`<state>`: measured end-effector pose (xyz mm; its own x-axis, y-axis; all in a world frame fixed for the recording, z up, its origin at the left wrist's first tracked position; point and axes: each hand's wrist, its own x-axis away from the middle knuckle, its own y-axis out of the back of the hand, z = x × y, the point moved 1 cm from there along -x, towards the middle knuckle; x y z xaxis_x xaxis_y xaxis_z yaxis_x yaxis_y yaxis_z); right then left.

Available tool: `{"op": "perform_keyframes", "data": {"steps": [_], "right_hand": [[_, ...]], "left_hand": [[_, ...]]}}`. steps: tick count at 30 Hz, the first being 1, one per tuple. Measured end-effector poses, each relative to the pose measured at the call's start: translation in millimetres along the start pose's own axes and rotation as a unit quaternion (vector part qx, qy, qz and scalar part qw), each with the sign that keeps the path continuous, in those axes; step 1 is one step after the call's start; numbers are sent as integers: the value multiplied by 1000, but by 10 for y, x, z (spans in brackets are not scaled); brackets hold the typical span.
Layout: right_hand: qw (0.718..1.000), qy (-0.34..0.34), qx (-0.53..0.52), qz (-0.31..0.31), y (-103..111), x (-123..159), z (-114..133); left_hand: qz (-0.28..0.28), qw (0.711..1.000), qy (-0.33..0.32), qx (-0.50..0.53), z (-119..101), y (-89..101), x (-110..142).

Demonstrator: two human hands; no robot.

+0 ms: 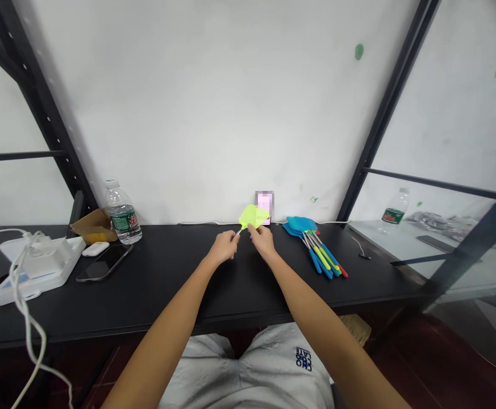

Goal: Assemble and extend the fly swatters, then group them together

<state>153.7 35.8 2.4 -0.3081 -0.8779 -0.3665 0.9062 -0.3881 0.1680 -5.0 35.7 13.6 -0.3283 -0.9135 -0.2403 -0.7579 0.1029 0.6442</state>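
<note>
Light was bright and diffuse across the white wall; shadows stayed faint. Wide-angle distortion slanted the black uprights toward the frame edges; a pixelated patch sat low center.

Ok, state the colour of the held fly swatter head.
The fly swatter head is lime green, shown in the head view.

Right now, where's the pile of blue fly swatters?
In the head view, the blue fly swatters lie on the black desk against the back wall, just right of the lime-green fly swatter and the person's right hand.
</note>
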Motion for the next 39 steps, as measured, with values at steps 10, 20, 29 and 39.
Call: {"op": "perform_keyframes", "data": {"steps": [10, 20, 29, 39], "right_hand": [[915, -20, 372, -154, 476, -159, -21], [788, -32, 586, -185, 1042, -227, -215], [797, -210, 553, -121, 1351, -352, -376], [795, -238, 547, -109, 1427, -384, -391]], "left_hand": [[-71, 957, 179, -217, 108, 237, 22], [-60, 935, 206, -281, 198, 248, 25], [-54, 934, 207, -286, 217, 244, 31], [-47, 935, 202, -288, 231, 219, 24]]}}
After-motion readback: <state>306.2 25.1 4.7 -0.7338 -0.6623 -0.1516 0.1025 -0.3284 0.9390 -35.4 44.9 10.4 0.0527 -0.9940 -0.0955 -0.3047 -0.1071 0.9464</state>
